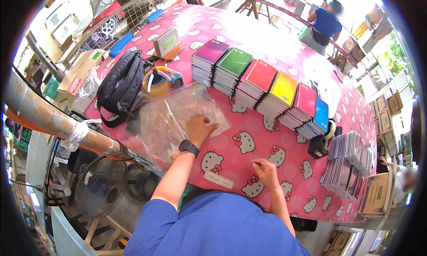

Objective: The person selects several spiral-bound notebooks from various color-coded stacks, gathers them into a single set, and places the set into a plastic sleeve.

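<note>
My left hand (201, 129), with a dark watch on its wrist, rests over a pile of clear plastic bags (164, 118). Its thumb and fingers are pinched together at the right part of the pile, seemingly on the top bag. Lower on the right, my right hand (265, 172) is held above the pink patterned tablecloth (235, 160). Its fingers are curled in, and nothing shows between them. A small white label strip (219, 179) lies between my forearms. Beyond my hands, spiral notebooks stand in a row of stacks, among them purple (211, 51), red (259, 76) and yellow (283, 88).
A black tape dispenser (319, 145) and plastic-wrapped notebooks (347, 169) stand at the right. A black backpack (122, 84), orange-topped container (161, 81) and small sign stand (167, 44) are at the left. A rusty pole (66, 120) and fan (100, 185) border the table; another person (326, 22) sits far off.
</note>
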Demonstrator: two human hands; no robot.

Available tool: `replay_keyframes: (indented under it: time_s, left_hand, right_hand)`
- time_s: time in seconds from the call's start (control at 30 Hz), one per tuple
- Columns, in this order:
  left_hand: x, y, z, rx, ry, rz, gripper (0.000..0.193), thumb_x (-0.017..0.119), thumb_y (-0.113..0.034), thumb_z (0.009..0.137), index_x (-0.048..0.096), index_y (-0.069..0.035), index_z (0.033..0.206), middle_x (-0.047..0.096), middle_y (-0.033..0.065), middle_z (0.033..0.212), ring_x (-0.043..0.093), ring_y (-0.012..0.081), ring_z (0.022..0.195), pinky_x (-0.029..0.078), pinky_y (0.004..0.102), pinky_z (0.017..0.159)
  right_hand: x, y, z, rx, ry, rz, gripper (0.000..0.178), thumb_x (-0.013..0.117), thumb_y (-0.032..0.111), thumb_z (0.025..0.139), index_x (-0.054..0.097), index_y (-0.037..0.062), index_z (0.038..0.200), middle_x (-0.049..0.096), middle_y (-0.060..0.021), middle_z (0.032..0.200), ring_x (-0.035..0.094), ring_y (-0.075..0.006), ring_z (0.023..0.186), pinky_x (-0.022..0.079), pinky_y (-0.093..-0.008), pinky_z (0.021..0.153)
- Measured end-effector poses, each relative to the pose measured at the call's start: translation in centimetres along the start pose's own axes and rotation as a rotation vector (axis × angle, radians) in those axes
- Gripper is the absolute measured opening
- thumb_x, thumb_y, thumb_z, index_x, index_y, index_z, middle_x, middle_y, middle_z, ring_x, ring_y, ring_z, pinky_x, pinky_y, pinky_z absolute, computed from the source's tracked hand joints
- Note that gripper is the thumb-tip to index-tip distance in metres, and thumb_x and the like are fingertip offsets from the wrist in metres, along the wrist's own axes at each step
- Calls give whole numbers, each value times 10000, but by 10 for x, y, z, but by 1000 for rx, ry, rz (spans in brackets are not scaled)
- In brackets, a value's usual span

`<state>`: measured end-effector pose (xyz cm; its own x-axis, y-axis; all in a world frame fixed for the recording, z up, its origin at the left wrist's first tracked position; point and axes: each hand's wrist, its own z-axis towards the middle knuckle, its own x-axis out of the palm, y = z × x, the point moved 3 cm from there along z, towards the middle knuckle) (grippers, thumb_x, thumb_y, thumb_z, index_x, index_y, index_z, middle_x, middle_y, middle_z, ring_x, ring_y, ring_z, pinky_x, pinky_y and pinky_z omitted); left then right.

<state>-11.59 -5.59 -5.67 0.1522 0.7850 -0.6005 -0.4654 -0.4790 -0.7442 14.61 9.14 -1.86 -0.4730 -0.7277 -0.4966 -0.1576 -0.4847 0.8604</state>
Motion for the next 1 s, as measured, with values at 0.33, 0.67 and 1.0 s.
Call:
replay_keyframes:
  time_s: [0.33, 0.67, 1.0]
  left_hand:
    - [13, 5, -5, 84, -2, 173, 189, 647, -275, 767, 626, -95, 714, 595, 51, 752, 527, 265, 801, 370, 414, 712]
    - [-87, 17, 37, -211, -677, -774, 334, 466, -362, 939, 510, -36, 996, 554, 62, 918, 520, 162, 872, 387, 344, 810]
    - [68, -140, -111, 464, 561, -484, 193, 528, 11, 775, 586, -53, 948, 592, 152, 1034, 540, 324, 996, 420, 390, 922]
  right_hand:
    - [6, 6, -6, 54, 49, -2, 122, 620, 44, 809, 647, 11, 924, 642, -95, 800, 591, -148, 660, 473, -256, 589]
    - [3, 5, 7, 166, -7, 319, 131, 614, 51, 842, 635, 12, 966, 638, -22, 839, 571, -70, 745, 470, -232, 633]
    - [-52, 51, 2, -246, -527, -54, 181, 564, 78, 849, 603, 20, 1017, 619, -102, 990, 556, -187, 927, 451, -297, 792]
